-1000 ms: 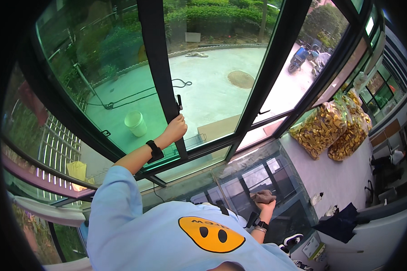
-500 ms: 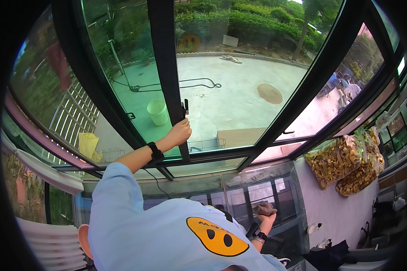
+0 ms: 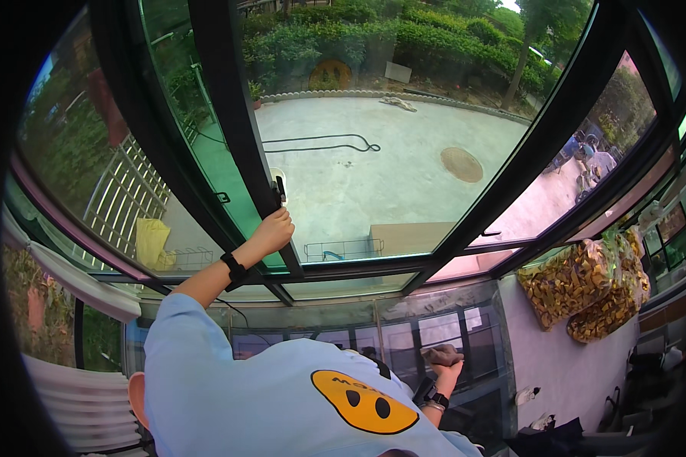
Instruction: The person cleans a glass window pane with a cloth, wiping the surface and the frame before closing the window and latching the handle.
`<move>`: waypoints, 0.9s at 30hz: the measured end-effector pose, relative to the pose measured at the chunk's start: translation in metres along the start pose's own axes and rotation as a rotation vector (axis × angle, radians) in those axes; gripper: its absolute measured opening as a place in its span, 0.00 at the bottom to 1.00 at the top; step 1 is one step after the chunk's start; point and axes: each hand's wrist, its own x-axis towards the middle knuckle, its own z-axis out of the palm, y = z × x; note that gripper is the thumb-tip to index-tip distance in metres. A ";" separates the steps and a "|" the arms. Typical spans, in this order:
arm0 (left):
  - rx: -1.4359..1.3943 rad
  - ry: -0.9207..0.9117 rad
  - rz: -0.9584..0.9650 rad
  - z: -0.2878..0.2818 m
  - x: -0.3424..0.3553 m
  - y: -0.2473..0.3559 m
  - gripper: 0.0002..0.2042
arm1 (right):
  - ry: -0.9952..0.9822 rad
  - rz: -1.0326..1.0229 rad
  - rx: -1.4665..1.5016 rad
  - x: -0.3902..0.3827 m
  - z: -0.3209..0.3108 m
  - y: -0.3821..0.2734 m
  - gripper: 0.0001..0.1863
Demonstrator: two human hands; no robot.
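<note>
The dark window sash point(image 3: 240, 114) extends up past the left hand point(image 3: 274, 230), which is curled on its edge just below a black handle point(image 3: 280, 186). The right hand point(image 3: 450, 370), well apart, clasps a bunched brown cloth point(image 3: 443, 353); filled clear bags point(image 3: 568, 282) lie to its right.

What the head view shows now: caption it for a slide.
Left hand on a dark window frame, just below the handle; right hand holds a bunched brown cloth.

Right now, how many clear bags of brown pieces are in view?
2: the left bag and the right bag, set against each other at the picture's right. Others could be hidden behind them.
</note>
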 end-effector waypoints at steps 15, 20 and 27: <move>-0.096 -0.033 -0.098 -0.011 -0.036 -0.018 0.04 | 0.060 0.092 0.091 0.095 0.049 -0.003 0.26; -0.090 0.006 -0.102 -0.006 -0.046 -0.026 0.05 | 0.053 -0.246 0.052 0.112 0.130 -0.021 0.17; -0.234 0.041 -0.188 0.000 -0.037 -0.018 0.06 | -0.078 -0.665 -0.171 0.082 0.277 -0.072 0.13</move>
